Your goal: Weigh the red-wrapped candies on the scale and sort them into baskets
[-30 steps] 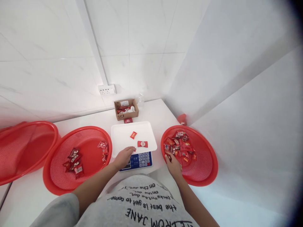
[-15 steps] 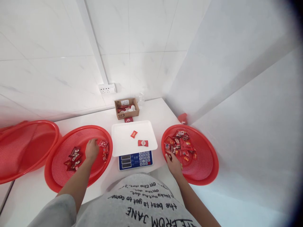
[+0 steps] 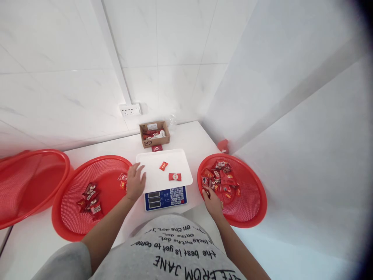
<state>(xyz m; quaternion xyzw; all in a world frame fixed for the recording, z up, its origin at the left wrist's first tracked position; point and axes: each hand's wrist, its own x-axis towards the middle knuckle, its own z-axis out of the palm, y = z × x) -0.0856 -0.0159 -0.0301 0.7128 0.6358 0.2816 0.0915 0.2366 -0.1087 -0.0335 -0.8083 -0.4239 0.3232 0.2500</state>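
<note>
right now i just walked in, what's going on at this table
A person is handling small wrapped packets at a scale. The left hand, fingers spread, is over the left edge of the white tray; I can't tell whether it touches. The right hand is inside the right red basket, by the red packets there; whether it grips one is unclear. Two packets lie on the tray, and more sit in the basket left of it.
</note>
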